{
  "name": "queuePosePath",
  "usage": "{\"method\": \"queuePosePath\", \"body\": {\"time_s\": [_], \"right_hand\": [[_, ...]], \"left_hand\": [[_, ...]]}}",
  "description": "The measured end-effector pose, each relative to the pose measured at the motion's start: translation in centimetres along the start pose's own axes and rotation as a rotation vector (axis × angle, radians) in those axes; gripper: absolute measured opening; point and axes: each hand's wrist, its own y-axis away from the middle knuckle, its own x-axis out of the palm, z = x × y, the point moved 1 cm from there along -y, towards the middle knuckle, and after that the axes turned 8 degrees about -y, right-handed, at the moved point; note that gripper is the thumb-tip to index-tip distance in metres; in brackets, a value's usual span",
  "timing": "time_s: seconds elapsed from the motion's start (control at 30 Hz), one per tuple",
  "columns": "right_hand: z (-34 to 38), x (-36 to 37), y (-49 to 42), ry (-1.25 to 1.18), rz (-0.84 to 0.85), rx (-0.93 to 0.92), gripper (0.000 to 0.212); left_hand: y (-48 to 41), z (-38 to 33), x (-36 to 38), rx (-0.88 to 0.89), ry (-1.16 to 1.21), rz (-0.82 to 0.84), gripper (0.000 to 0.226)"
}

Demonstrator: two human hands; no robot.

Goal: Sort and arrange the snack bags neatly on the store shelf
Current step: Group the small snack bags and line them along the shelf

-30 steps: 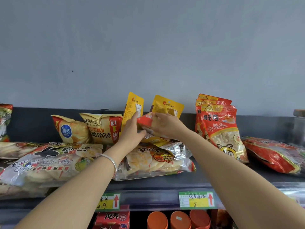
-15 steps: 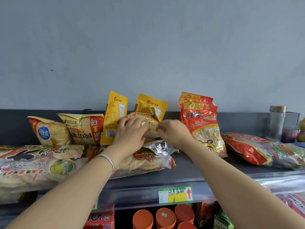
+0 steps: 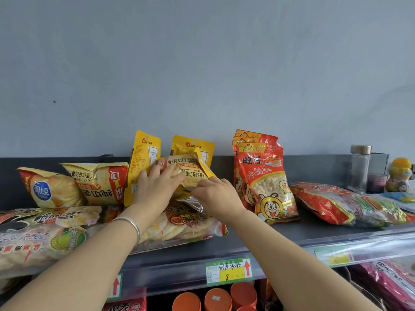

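A yellow potato chip bag (image 3: 190, 173) sits at the middle of the dark top shelf (image 3: 280, 232). My left hand (image 3: 157, 187) grips its left side and my right hand (image 3: 215, 196) pinches its lower right edge. Behind it stand two flat yellow nut pouches (image 3: 143, 153). Two matching chip bags (image 3: 98, 182) lie upside down to the left. A large clear bag of rice crackers (image 3: 186, 225) lies under my hands. Red bags of small buns (image 3: 262, 176) stand upright on the right.
More rice cracker bags (image 3: 33, 239) pile at the left front. Flat red bags (image 3: 325, 203) lie far right, near a glass jar (image 3: 359, 169). Price tags (image 3: 229, 270) line the shelf edge; orange lids (image 3: 217, 299) show below. A grey wall rises behind.
Both hands have turned the chip bag so its front faces up and set it lower, on the cracker bag. The view has shifted to the right.
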Motion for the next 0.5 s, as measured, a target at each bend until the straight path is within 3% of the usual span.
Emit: {"method": "queuePosePath", "body": {"time_s": [0.1,0.2,0.3,0.43,0.5], "right_hand": [[0.2,-0.5,0.3,-0.128,-0.104,0.02,0.019],[0.5,-1.5,0.4,-0.291,0.126,0.125,0.037],[0.1,-2.4,0.7,-0.466,0.291,0.259,0.037],[-1.1,-3.5,1.1,-0.603,0.175,0.45,0.047],[-1.6,-3.6,1.3,-0.616,0.119,0.502,0.042]], "left_hand": [[0.3,0.4,-0.2,-0.021,-0.016,0.01,0.054],[0.6,0.5,-0.4,-0.014,-0.02,0.029,0.052],[0.6,0.4,-0.6,-0.021,-0.04,0.007,0.05],[0.0,-0.6,-1.4,-0.063,0.05,0.018,0.023],[-0.4,-1.3,-1.9,-0.062,0.111,0.045,0.01]]}}
